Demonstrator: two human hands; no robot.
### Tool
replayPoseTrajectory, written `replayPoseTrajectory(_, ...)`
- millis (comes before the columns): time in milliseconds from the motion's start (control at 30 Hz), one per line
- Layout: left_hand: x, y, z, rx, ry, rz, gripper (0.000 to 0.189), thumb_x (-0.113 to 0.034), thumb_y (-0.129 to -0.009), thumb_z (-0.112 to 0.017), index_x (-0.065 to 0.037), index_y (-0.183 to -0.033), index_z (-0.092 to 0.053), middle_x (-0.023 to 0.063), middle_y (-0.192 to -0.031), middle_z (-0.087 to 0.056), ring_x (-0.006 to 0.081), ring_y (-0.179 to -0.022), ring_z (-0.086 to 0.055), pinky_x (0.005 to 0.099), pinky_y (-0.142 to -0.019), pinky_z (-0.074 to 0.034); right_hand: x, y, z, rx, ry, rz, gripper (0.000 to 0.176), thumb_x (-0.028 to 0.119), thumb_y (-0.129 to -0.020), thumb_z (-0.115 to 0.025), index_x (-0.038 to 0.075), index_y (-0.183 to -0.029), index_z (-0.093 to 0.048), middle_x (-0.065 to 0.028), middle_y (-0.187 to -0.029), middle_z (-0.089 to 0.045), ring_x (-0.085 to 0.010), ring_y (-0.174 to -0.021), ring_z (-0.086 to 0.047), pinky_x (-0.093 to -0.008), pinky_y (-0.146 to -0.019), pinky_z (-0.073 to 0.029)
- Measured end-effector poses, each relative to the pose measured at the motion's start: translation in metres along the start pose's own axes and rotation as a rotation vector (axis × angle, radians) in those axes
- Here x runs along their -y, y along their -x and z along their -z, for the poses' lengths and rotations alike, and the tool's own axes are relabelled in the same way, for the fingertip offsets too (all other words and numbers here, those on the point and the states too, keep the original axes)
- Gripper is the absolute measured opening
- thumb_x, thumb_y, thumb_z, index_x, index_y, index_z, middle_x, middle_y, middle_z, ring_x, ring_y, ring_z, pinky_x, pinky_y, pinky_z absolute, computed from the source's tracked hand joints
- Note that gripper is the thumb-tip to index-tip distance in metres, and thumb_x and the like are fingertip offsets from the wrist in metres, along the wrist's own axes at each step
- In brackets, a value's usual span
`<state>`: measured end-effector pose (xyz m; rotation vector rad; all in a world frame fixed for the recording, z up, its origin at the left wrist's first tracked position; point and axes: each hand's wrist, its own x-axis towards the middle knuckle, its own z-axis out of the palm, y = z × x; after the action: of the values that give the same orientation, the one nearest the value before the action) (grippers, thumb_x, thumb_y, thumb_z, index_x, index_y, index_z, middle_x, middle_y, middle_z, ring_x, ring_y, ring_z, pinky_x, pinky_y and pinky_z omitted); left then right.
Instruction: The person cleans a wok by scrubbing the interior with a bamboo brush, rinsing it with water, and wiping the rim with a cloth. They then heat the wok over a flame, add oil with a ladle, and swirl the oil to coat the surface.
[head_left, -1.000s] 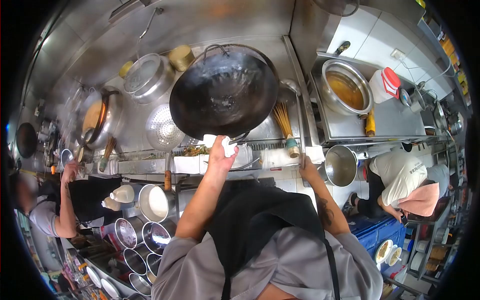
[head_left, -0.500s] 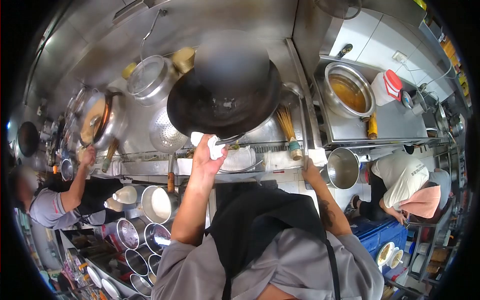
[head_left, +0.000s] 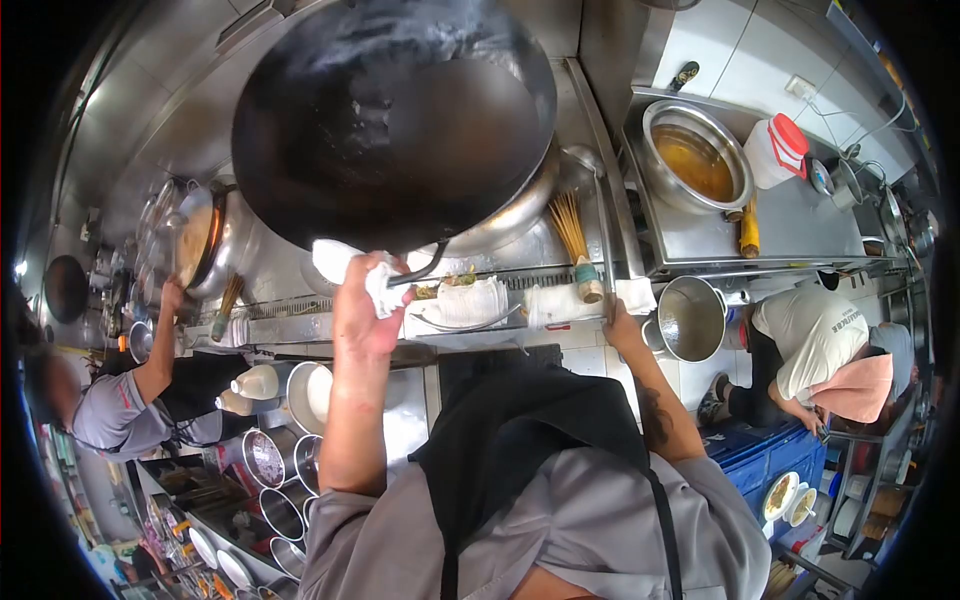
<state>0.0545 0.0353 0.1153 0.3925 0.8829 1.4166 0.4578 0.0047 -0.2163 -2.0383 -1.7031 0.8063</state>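
My left hand (head_left: pixel 362 305) is wrapped round the handle of a large black wok (head_left: pixel 330 150), with a folded white cloth (head_left: pixel 384 290) in its grip. The wok is raised above the stove and tilted, its dark inner face toward me; a blurred patch covers part of it. My right hand (head_left: pixel 622 322) is closed on the lower end of a long-handled metal ladle (head_left: pixel 605 230), whose bowl rests on the steel stove top to the right of the wok. A bamboo wok brush (head_left: pixel 572 235) lies just left of the ladle.
At right, a steel pot of amber liquid (head_left: pixel 655 165) and a red-lidded white container (head_left: pixel 775 155) stand on a counter. A tall pot (head_left: pixel 692 318) is below. One co-worker (head_left: pixel 120 400) handles a pan at left; another person (head_left: pixel 815 345) bends over at right. Steel containers (head_left: pixel 265 457) stand lower left.
My left hand has lifted the wok off the stove and moved it left and toward the camera, tilting it. My right hand keeps hold of the ladle nearly in place.
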Motion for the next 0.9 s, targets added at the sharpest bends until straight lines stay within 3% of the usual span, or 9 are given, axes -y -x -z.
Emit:
replayPoseTrajectory(100,0.047,-0.022,0.031,-0.142,-0.085,0.082,0.01,-0.015,-0.082,-0.058,-0.009,-0.09,-0.056,0.0049,-0.077,-0.06,0.0177,-0.071,-0.058,0.0327,-0.053,-0.046,-0.002,0.0,0.001,0.01,0.026,-0.004,0.054,0.008,-0.074,-0.058,-0.003,-0.122,-0.035,-0.033,-0.088,-0.061,-0.0481,-0.086,-0.06,-0.0537,-0.078,-0.049)
replayPoseTrajectory(167,0.087,-0.036,0.038,-0.385,-0.171,0.144,0.013,-0.016,-0.081,-0.059,-0.013,-0.093,-0.056,0.0026,-0.083,-0.059,0.0171,-0.079,-0.056,0.036,-0.057,-0.046,0.001,0.002,0.002,0.018,0.044,-0.022,0.057,0.009,-0.075,-0.059,-0.002,-0.125,-0.034,-0.0326,-0.089,-0.061,-0.0479,-0.087,-0.06,-0.0534,-0.079,-0.048)
replayPoseTrajectory(200,0.116,-0.054,0.069,-0.316,-0.187,0.132,0.017,-0.02,-0.08,-0.06,-0.013,-0.095,-0.055,0.0021,-0.08,-0.059,0.0178,-0.067,-0.057,0.0347,-0.051,-0.045,0.003,0.007,0.004,0.036,0.041,-0.03,0.057,0.009,-0.075,-0.059,-0.002,-0.125,-0.034,-0.0327,-0.09,-0.061,-0.0478,-0.087,-0.06,-0.0533,-0.079,-0.048)
replayPoseTrajectory(233,0.122,-0.06,0.085,-0.369,-0.038,0.184,0.013,-0.019,-0.082,-0.059,-0.014,-0.093,-0.056,0.0013,-0.079,-0.06,0.0165,-0.066,-0.056,0.0341,-0.05,-0.044,0.005,0.009,0.008,0.046,0.038,-0.035,0.058,0.009,-0.075,-0.059,-0.001,-0.126,-0.034,-0.0328,-0.091,-0.061,-0.0478,-0.088,-0.06,-0.0532,-0.08,-0.048)
replayPoseTrajectory(300,0.129,-0.063,0.104,-0.175,0.098,0.253,0.009,-0.019,-0.085,-0.056,-0.014,-0.093,-0.058,0.0002,-0.078,-0.061,0.0152,-0.064,-0.056,0.033,-0.049,-0.042,0.011,0.012,0.016,0.067,0.029,-0.06,0.058,0.009,-0.075,-0.059,0.0,-0.127,-0.034,-0.033,-0.093,-0.06,-0.0478,-0.09,-0.059,-0.0531,-0.081,-0.047)
replayPoseTrajectory(400,0.139,-0.063,0.105,-0.241,0.111,0.283,0.007,-0.018,-0.087,-0.053,-0.014,-0.09,-0.058,-0.0005,-0.076,-0.061,0.0143,-0.062,-0.055,0.0319,-0.049,-0.042,0.014,0.011,0.02,0.105,0.017,-0.087,0.058,0.009,-0.076,-0.058,0.0,-0.127,-0.034,-0.0332,-0.095,-0.06,-0.0475,-0.092,-0.059,-0.0527,-0.083,-0.047)
replayPoseTrajectory(567,0.129,-0.072,0.13,-0.2,0.19,0.284,0.005,-0.018,-0.086,-0.054,-0.013,-0.086,-0.055,0.0012,-0.072,-0.057,0.0168,-0.063,-0.055,0.032,-0.05,-0.043,0.013,0.008,0.014,0.069,0.061,-0.099,0.053,0.008,-0.076,-0.058,-0.004,-0.122,-0.035,-0.0326,-0.096,-0.06,-0.0459,-0.094,-0.06,-0.0516,-0.083,-0.048)
replayPoseTrajectory(733,0.095,-0.063,0.1,-0.312,0.196,0.264,0.008,-0.016,-0.086,-0.051,-0.011,-0.085,-0.057,0.0028,-0.071,-0.059,0.0174,-0.059,-0.055,0.0299,-0.047,-0.042,0.016,0.004,0.013,0.057,0.059,-0.09,0.044,0.008,-0.078,-0.055,-0.002,-0.118,-0.038,-0.0322,-0.091,-0.06,-0.0478,-0.09,-0.059,-0.0527,-0.079,-0.047)
replayPoseTrajectory(900,0.053,-0.04,0.087,-0.105,0.273,0.237,0.005,-0.016,-0.084,-0.055,-0.011,-0.084,-0.057,0.0034,-0.075,-0.062,0.0184,-0.062,-0.058,0.0302,-0.048,-0.044,0.006,0.003,0.007,0.014,0.049,-0.036,0.041,0.008,-0.078,-0.053,0.0,-0.116,-0.04,-0.0318,-0.09,-0.06,-0.0493,-0.089,-0.058,-0.054,-0.077,-0.046)
